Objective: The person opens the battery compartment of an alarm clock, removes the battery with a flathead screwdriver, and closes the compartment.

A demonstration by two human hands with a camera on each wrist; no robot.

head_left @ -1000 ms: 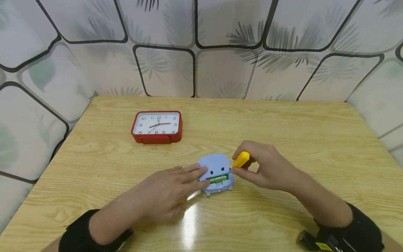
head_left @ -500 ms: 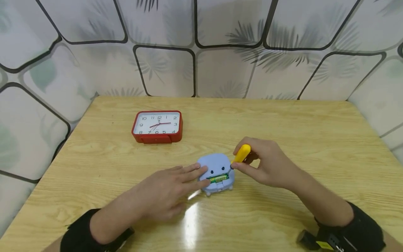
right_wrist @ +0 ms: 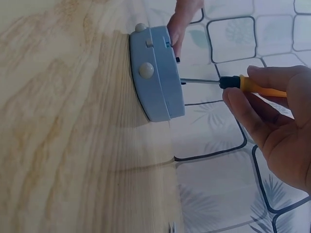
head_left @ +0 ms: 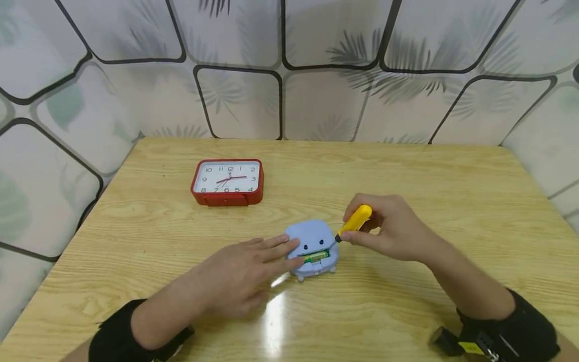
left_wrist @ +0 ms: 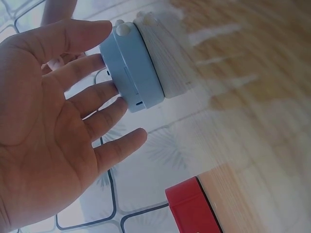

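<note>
A pale blue device (head_left: 307, 231) with rounded corners and small feet lies flat on the table, two dark dots on its upper face. Green batteries (head_left: 315, 257) show in its uncovered slot. My left hand (head_left: 246, 274) rests its extended fingertips on the device's left side. My right hand (head_left: 393, 229) pinches a screwdriver (head_left: 360, 216) by its yellow handle, thumb and fingers near the black collar. In the right wrist view, the metal shaft (right_wrist: 201, 81) points at the device's face. From the head, its tip overlaps the right end of the slot.
A red-framed clock (head_left: 227, 183) stands behind and left of the device. The wooden table (head_left: 407, 176) runs back to a patterned wall covering (head_left: 325, 105). Black bands with cameras are on both wrists.
My right hand has shifted a little up and right, and the screwdriver leans over more, showing its black collar and shaft beside the slot. My left hand stays on the device.
</note>
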